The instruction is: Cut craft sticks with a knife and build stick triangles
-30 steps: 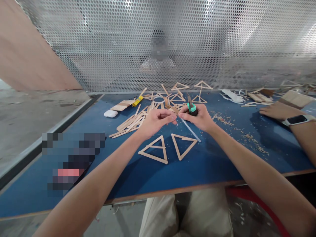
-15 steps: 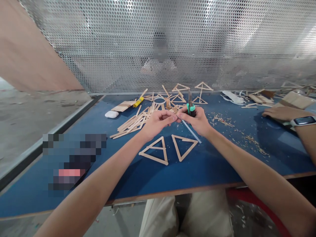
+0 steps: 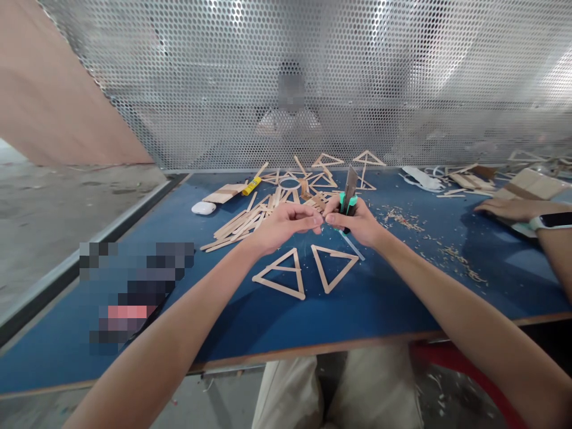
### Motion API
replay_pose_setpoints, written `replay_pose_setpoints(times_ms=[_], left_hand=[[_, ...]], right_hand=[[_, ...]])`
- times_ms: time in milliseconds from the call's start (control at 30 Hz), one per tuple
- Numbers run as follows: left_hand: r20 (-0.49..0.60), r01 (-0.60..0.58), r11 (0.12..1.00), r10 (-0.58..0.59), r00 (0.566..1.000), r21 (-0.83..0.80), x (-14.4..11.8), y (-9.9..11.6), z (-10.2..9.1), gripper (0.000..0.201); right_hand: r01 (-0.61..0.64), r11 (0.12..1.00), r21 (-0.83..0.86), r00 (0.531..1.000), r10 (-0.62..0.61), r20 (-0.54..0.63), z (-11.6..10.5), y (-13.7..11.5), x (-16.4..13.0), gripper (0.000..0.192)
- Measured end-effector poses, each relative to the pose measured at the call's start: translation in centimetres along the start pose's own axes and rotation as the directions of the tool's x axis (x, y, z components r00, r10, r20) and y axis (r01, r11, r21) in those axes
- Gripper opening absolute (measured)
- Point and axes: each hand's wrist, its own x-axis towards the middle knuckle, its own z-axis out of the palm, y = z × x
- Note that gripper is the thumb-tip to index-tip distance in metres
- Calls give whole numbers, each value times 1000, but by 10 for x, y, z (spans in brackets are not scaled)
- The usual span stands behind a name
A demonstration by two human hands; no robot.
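Observation:
My right hand (image 3: 363, 226) is closed around a utility knife (image 3: 347, 205) with a black and teal handle, its blade pointing up. Thumb and fingertips of that hand almost meet my left hand (image 3: 286, 225), whose fingers are pinched together; anything between them is too small to make out. Just below the right hand, a clear narrow strip (image 3: 354, 245) lies on the blue table. Nearer me are two flat triangles of wooden craft sticks: the left triangle (image 3: 279, 288) has a crossbar, and the right triangle (image 3: 320, 269) sits beside it.
Loose craft sticks (image 3: 232, 229) are heaped left of centre, near a yellow tube (image 3: 251, 186), a white case (image 3: 203, 208) and a tape roll (image 3: 289, 183). More stick triangles (image 3: 369, 156) stand behind. Wood shavings (image 3: 456, 257) lie right, near another person's hand (image 3: 509, 207).
My hands have drawn slightly apart at the fingertips and lowered a little. The knife blade has tilted to the right and shows more broadly.

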Motion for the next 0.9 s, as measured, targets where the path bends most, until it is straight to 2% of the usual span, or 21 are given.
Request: replay_pose_setpoints(times_ms=[267,467,667,900], left_hand=[[-11,29,1000,-29,1000,11,-1,2,2,23],[-11,25,1000,-25,1000,15,-1,1,2,23],[-10,27,999,-26,1000,42,-2,1,2,23],[-11,27,999,-27,1000,39,-2,1,3,22]], right_hand=[[0,1000,-4,999,0,44,0,0,-2,18],[-8,998,-57,1000,9,5,0,1,-3,18],[28,999,-37,1000,-28,14,2,-1,-2,13],[13,999,-52,1000,-13,-5,6,-8,-2,15]])
